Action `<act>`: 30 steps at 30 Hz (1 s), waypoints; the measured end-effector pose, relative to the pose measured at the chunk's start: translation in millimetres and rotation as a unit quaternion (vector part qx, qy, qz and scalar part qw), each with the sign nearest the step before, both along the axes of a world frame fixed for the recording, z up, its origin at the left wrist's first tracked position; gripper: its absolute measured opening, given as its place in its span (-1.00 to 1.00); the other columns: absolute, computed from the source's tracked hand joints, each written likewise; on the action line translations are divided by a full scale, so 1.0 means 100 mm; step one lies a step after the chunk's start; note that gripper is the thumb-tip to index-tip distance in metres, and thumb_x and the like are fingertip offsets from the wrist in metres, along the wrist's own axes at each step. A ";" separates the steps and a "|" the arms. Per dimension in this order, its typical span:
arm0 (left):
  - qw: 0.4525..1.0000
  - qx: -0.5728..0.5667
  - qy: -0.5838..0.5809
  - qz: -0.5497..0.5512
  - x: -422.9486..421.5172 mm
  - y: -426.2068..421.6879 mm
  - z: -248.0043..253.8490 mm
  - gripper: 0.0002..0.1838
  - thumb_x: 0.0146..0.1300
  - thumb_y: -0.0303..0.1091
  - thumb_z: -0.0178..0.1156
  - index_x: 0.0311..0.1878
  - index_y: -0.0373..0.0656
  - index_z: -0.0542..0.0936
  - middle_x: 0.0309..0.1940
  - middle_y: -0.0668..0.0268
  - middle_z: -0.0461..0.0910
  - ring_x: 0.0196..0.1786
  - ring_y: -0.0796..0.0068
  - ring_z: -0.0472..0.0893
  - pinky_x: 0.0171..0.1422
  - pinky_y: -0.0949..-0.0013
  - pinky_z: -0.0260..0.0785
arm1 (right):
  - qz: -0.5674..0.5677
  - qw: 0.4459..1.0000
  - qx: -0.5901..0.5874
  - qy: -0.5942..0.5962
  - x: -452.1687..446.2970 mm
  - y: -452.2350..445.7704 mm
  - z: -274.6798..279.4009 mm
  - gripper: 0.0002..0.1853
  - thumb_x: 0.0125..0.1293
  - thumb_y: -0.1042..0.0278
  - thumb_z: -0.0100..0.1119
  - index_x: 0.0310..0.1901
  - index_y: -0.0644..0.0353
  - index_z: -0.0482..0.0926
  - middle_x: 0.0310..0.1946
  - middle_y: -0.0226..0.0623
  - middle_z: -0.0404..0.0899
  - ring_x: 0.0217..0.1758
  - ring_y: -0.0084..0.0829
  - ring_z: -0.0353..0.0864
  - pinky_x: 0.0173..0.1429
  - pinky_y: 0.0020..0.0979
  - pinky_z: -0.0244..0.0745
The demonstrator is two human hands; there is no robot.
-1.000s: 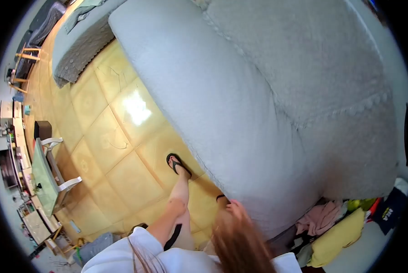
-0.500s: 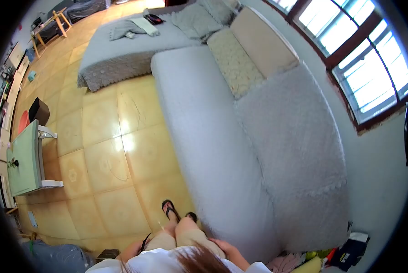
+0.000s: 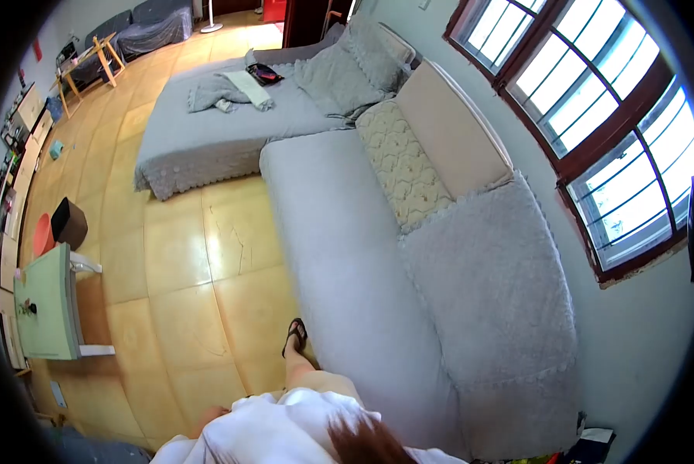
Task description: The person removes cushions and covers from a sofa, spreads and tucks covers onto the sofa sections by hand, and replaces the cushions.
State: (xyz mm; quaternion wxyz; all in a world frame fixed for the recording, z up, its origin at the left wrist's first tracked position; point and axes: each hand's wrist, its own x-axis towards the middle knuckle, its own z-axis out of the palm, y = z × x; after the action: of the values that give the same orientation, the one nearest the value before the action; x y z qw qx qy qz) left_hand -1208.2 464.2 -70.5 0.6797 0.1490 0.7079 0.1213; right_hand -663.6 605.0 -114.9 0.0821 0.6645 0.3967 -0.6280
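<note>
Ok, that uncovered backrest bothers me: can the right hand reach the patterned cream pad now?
Probably not without stepping forward: the patterned cream pad lies well ahead, beyond a stretch of grey sofa cover. Nothing on it visibly blocks the way, though the right hand is out of view.

Your shirt [image 3: 285, 421]: matt cloth, creased. Seat cover [image 3: 339, 255] beside you: smooth, matt cloth; backrest cover [image 3: 490, 286] rougher, napped. Pad [image 3: 399, 166]: quilted cloth. Floor [image 3: 178, 325] before you: glossy tile. Window frame [image 3: 575, 162]: looks like wood.

Grey sofa cover [image 3: 339, 255]; cream panel [image 3: 403, 164], perhaps floral.
</note>
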 end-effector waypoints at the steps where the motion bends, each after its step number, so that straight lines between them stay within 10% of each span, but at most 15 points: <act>1: 1.000 0.020 -0.001 0.004 -0.05 0.24 0.06 -0.55 0.18 -0.07 -0.12 0.03 -0.14 0.46 -0.03 0.20 0.49 -0.01 0.30 0.46 0.09 0.23 0.22 | 0.047 0.998 0.029 -0.008 -0.04 0.21 -0.01 -0.55 0.24 0.05 -0.18 -0.06 0.23 0.49 -0.13 -0.03 0.53 -0.03 -0.16 0.48 0.06 -0.26 0.33; 6: 0.991 0.095 0.024 0.089 -0.26 1.44 0.27 -0.54 0.19 -0.07 -0.13 0.03 -0.15 0.45 -0.07 0.20 0.53 -0.05 0.32 0.49 0.07 0.25 0.24 | 0.204 0.941 0.270 -0.008 -0.33 1.58 -0.34 -0.49 0.26 0.00 -0.30 -0.14 0.27 0.52 -0.19 0.01 0.55 -0.09 -0.06 0.51 0.00 -0.21 0.37; 10: 0.985 0.007 0.020 0.171 -0.65 1.46 -0.34 -0.55 0.20 -0.10 -0.22 -0.03 -0.17 0.50 -0.16 0.20 0.57 -0.18 0.36 0.53 -0.10 0.31 0.30 | -0.037 0.992 0.114 0.049 -1.25 2.99 0.68 -0.62 0.28 0.20 -0.12 0.06 0.21 0.39 -0.22 -0.26 0.54 -0.22 -0.43 0.54 -0.22 -0.42 0.41; 20: 0.949 -0.196 0.017 0.247 -1.35 1.28 -0.65 -0.69 0.15 -0.22 -0.09 -0.23 -0.21 0.53 -0.37 0.17 0.56 -0.38 0.33 0.52 -0.40 0.29 0.30 | -0.025 0.994 0.038 -0.095 -1.97 4.27 0.49 -0.68 0.24 0.23 -0.08 -0.04 0.18 0.46 -0.21 -0.25 0.54 -0.21 -0.37 0.54 -0.19 -0.38 0.43; 27: 0.970 -0.085 -0.100 0.204 -2.85 2.85 -1.12 -0.79 0.12 -0.27 0.01 -0.36 -0.21 0.53 -0.51 0.16 0.54 -0.57 0.35 0.49 -0.58 0.31 0.27 | 0.011 0.996 0.069 -0.050 -2.38 4.21 0.34 -0.69 0.22 0.24 -0.08 -0.10 0.22 0.50 -0.29 -0.23 0.56 -0.35 -0.39 0.54 -0.30 -0.39 0.44; 30: 0.990 -0.021 0.132 0.042 -3.45 4.25 -0.86 -0.83 0.08 -0.29 0.03 -0.52 -0.13 0.52 -0.62 0.31 0.51 -0.55 0.49 0.48 -0.46 0.35 0.37 | -0.017 0.997 0.074 -0.025 -2.65 4.40 0.30 -0.69 0.21 0.24 -0.08 -0.13 0.23 0.52 -0.32 -0.21 0.58 -0.41 -0.39 0.54 -0.35 -0.39 0.45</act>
State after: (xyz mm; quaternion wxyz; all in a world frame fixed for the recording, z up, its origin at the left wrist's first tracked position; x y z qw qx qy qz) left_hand -1553.6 888.9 -156.8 0.5773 0.1199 0.7996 0.1141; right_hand -928.4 1045.3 -85.1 0.0318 0.6908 0.4288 -0.5814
